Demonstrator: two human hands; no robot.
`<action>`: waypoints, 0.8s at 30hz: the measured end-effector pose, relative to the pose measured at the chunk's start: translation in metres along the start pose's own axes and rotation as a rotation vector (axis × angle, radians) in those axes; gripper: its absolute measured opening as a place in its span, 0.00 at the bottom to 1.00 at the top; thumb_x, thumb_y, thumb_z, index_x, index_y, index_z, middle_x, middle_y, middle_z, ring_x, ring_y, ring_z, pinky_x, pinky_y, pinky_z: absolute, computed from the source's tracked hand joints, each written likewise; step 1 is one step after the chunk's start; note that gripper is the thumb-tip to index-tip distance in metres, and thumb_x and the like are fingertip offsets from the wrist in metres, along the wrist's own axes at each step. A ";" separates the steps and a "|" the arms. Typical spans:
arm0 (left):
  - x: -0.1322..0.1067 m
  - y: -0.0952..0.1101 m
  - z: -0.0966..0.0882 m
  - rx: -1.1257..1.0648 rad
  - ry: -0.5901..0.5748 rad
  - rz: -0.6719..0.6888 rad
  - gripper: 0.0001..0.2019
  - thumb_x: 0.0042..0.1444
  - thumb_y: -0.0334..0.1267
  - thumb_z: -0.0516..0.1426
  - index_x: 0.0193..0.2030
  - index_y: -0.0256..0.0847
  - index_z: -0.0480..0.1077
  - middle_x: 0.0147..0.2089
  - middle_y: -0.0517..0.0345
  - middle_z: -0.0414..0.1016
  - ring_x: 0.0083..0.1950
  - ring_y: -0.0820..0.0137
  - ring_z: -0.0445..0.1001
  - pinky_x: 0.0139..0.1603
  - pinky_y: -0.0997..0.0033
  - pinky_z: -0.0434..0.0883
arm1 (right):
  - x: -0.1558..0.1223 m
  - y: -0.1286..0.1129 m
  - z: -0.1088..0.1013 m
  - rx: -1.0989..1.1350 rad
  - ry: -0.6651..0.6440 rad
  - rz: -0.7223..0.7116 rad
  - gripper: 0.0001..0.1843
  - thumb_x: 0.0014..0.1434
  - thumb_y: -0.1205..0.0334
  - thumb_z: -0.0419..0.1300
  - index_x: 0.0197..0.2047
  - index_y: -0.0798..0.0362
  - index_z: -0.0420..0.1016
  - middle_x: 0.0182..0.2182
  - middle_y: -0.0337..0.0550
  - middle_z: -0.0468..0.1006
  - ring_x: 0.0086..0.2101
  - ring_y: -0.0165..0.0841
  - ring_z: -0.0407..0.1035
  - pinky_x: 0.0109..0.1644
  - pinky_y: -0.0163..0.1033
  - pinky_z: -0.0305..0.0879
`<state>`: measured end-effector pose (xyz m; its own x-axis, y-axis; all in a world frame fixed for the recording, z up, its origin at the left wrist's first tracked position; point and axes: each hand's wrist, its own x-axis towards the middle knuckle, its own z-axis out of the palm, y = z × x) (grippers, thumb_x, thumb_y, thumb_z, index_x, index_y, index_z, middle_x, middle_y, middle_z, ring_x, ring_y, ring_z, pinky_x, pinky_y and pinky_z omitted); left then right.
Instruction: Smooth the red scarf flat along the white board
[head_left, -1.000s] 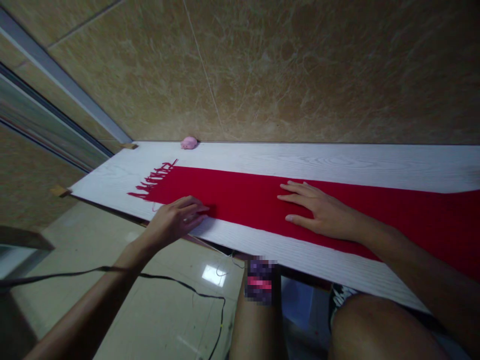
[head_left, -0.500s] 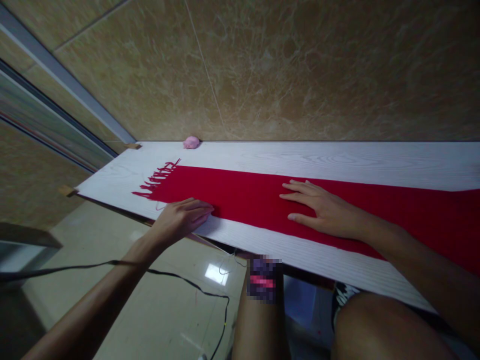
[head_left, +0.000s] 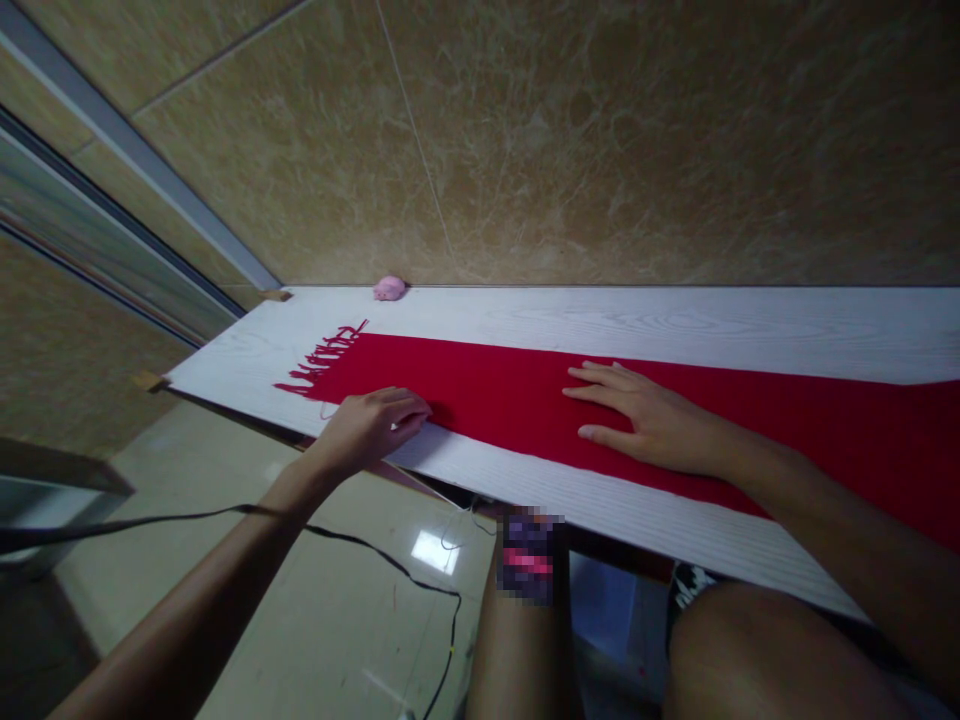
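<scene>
A long red scarf [head_left: 487, 390] with a fringed left end [head_left: 319, 360] lies flat along a white wooden board [head_left: 600, 325]. My left hand [head_left: 371, 425] is at the scarf's near edge, close to the fringe, with its fingers curled and pinching the edge of the cloth. My right hand [head_left: 649, 420] lies flat on the middle of the scarf, fingers spread and pointing left.
A small pink object [head_left: 389, 288] sits at the back of the board against the marbled wall [head_left: 562, 150]. A black cable [head_left: 360, 550] runs over the shiny tiled floor below the board. My knees show at the bottom edge.
My left hand's fingers have curled from lying on the scarf's near edge to pinching it. My right hand has stayed flat in place.
</scene>
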<state>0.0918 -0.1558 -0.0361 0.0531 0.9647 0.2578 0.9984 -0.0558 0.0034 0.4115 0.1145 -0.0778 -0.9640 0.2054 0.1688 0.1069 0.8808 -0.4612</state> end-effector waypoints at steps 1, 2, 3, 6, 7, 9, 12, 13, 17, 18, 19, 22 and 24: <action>0.000 0.000 0.000 0.000 0.000 0.003 0.12 0.72 0.39 0.57 0.46 0.43 0.84 0.46 0.54 0.88 0.44 0.66 0.85 0.37 0.72 0.77 | 0.000 -0.001 0.000 -0.002 -0.003 0.002 0.33 0.72 0.42 0.61 0.73 0.50 0.75 0.76 0.55 0.64 0.75 0.54 0.55 0.80 0.67 0.49; 0.000 -0.001 0.000 0.001 0.006 0.005 0.12 0.72 0.39 0.57 0.46 0.43 0.84 0.46 0.54 0.88 0.44 0.66 0.85 0.37 0.72 0.77 | 0.000 -0.002 -0.001 -0.003 -0.006 0.004 0.33 0.73 0.42 0.61 0.73 0.50 0.75 0.76 0.56 0.64 0.75 0.54 0.55 0.80 0.67 0.49; 0.000 -0.001 0.000 0.001 0.014 0.006 0.12 0.72 0.39 0.57 0.46 0.43 0.84 0.45 0.54 0.88 0.44 0.66 0.84 0.37 0.71 0.77 | 0.000 -0.002 -0.001 -0.003 -0.008 0.004 0.33 0.73 0.42 0.61 0.73 0.50 0.75 0.76 0.56 0.64 0.75 0.54 0.55 0.80 0.67 0.49; 0.001 -0.002 0.000 -0.012 0.030 0.001 0.13 0.72 0.40 0.57 0.45 0.43 0.84 0.44 0.53 0.87 0.43 0.66 0.84 0.37 0.71 0.77 | 0.000 -0.002 -0.001 0.000 -0.006 0.003 0.32 0.72 0.42 0.61 0.73 0.48 0.76 0.76 0.54 0.65 0.75 0.53 0.56 0.80 0.67 0.49; 0.001 -0.002 0.000 -0.022 0.026 -0.002 0.13 0.72 0.40 0.57 0.45 0.43 0.84 0.44 0.54 0.87 0.43 0.66 0.84 0.38 0.70 0.77 | 0.000 -0.002 -0.001 0.002 -0.006 0.002 0.32 0.72 0.43 0.61 0.72 0.48 0.76 0.76 0.54 0.65 0.75 0.53 0.56 0.80 0.68 0.49; 0.001 -0.002 0.000 -0.045 0.012 -0.010 0.13 0.72 0.40 0.57 0.46 0.43 0.84 0.45 0.54 0.87 0.44 0.67 0.84 0.39 0.71 0.78 | 0.000 -0.001 -0.001 0.004 -0.008 0.001 0.32 0.72 0.43 0.62 0.72 0.48 0.76 0.76 0.54 0.65 0.75 0.53 0.55 0.80 0.68 0.48; 0.000 -0.002 -0.001 -0.064 -0.007 -0.021 0.14 0.73 0.41 0.56 0.47 0.43 0.84 0.47 0.54 0.88 0.45 0.67 0.85 0.42 0.70 0.79 | 0.000 -0.001 -0.001 0.001 -0.012 0.002 0.32 0.72 0.42 0.61 0.72 0.49 0.76 0.76 0.55 0.65 0.75 0.53 0.55 0.80 0.68 0.48; 0.000 -0.003 -0.001 -0.065 -0.011 -0.025 0.14 0.73 0.42 0.56 0.47 0.43 0.84 0.48 0.54 0.88 0.46 0.66 0.85 0.42 0.70 0.79 | 0.000 -0.001 -0.001 0.000 -0.013 0.001 0.32 0.73 0.42 0.61 0.72 0.50 0.76 0.76 0.55 0.65 0.75 0.53 0.55 0.80 0.68 0.48; -0.001 -0.004 -0.004 -0.091 -0.059 -0.029 0.14 0.74 0.44 0.56 0.51 0.45 0.85 0.51 0.53 0.87 0.50 0.65 0.85 0.45 0.68 0.81 | 0.000 -0.003 -0.001 0.001 -0.013 0.000 0.33 0.73 0.42 0.61 0.73 0.51 0.75 0.76 0.56 0.65 0.75 0.54 0.55 0.80 0.68 0.48; -0.001 -0.004 -0.005 -0.096 -0.073 -0.023 0.14 0.74 0.45 0.57 0.53 0.46 0.84 0.52 0.54 0.87 0.51 0.65 0.85 0.46 0.68 0.81 | 0.000 -0.003 -0.001 0.002 -0.010 0.001 0.33 0.72 0.42 0.61 0.72 0.50 0.76 0.76 0.55 0.65 0.75 0.54 0.55 0.80 0.69 0.48; -0.001 -0.004 -0.005 -0.093 -0.082 -0.015 0.15 0.74 0.47 0.58 0.56 0.47 0.84 0.54 0.53 0.87 0.51 0.65 0.85 0.47 0.68 0.81 | 0.000 -0.002 -0.001 0.003 -0.007 0.002 0.32 0.72 0.42 0.61 0.72 0.49 0.76 0.76 0.55 0.65 0.75 0.54 0.55 0.80 0.69 0.48; 0.000 -0.001 -0.005 -0.028 -0.083 0.026 0.16 0.74 0.48 0.58 0.59 0.48 0.82 0.55 0.53 0.86 0.53 0.64 0.84 0.45 0.69 0.80 | 0.000 -0.001 0.001 0.002 -0.004 -0.003 0.32 0.72 0.42 0.62 0.72 0.49 0.76 0.75 0.55 0.66 0.75 0.54 0.56 0.79 0.69 0.48; 0.001 0.000 -0.003 0.035 -0.079 0.068 0.15 0.76 0.46 0.56 0.58 0.48 0.83 0.54 0.53 0.87 0.51 0.65 0.85 0.43 0.70 0.79 | 0.000 0.000 0.001 0.003 -0.004 -0.008 0.32 0.72 0.42 0.61 0.72 0.48 0.76 0.75 0.54 0.66 0.75 0.54 0.56 0.79 0.70 0.48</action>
<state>0.0920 -0.1556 -0.0330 0.1201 0.9765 0.1789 0.9925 -0.1137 -0.0459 0.4112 0.1137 -0.0787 -0.9658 0.1965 0.1690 0.0984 0.8814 -0.4620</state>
